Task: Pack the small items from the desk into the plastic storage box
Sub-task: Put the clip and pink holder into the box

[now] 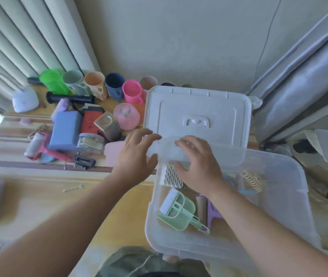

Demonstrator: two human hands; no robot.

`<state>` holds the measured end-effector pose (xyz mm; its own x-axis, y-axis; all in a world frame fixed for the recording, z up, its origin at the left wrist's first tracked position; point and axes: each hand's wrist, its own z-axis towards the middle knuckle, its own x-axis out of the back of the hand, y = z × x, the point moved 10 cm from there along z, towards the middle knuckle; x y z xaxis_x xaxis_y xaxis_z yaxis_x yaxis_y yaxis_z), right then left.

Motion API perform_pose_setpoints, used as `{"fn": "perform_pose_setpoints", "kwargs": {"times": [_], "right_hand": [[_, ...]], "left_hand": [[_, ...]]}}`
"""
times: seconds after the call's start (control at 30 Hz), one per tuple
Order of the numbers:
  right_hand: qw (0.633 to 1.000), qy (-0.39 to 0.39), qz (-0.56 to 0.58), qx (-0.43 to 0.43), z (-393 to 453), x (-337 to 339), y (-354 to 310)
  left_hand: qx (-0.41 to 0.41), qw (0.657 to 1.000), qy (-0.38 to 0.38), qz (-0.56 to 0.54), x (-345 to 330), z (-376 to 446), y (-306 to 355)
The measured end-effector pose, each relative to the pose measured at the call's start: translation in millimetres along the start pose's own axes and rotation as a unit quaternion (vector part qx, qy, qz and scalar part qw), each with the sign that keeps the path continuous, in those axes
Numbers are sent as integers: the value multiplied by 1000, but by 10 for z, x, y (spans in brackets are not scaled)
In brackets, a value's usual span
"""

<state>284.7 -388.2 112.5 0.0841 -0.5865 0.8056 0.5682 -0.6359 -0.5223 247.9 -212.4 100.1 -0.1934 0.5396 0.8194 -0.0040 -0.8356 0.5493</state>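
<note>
The translucent plastic storage box (307, 193) stands on the desk at the lower right, and its white lid (197, 108) lies just behind it. Over the box's far left corner both hands hold a clear plastic case (166, 149). My left hand (137, 151) grips the case's left end between fingers and thumb. My right hand (198, 166) curls over its right part. In the box lie a green mini dustpan with brush (177, 211), a white mesh piece (172, 176), a cardboard roll (201, 205), a purple item (214, 211) and a beige spiral clip (252, 180).
On the desk to the left lie a blue box (65, 128), a pink round container (126, 116), a lint roller (36, 144), a black clip (84, 161) and cotton swabs (73, 188). A row of coloured cups, such as the pink cup (132, 93), lines the back wall.
</note>
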Motion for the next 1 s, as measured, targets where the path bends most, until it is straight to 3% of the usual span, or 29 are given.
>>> {"fn": "perform_pose_setpoints", "kwargs": {"times": [0.13, 0.27, 0.4, 0.57, 0.77, 0.9, 1.0], "right_hand": [[998, -27, 16, 53, 522, -613, -848], [982, -185, -42, 12, 779, -1631, -1184], [932, -322, -167, -19, 821, -2460, -1071], [899, -372, -231, -18, 771, -2987, -898], [904, -355, -234, -47, 684, -3088, -764], [913, -351, -190, -86, 557, -2995, -832], [917, -362, -150, -77, 334, -2960, -978]], "left_hand": [[92, 995, -7, 34, 470, -311, -1175], [177, 982, -29, 52, 738, -757, -2207], [223, 971, -68, 50, 773, -1088, -2868], [218, 966, -133, 50, 535, -1059, -3132], [141, 961, -223, 85, 129, -620, -2971], [113, 923, -304, 206, -127, -580, -3051], [78, 907, -318, 266, -193, -557, -3038]]}}
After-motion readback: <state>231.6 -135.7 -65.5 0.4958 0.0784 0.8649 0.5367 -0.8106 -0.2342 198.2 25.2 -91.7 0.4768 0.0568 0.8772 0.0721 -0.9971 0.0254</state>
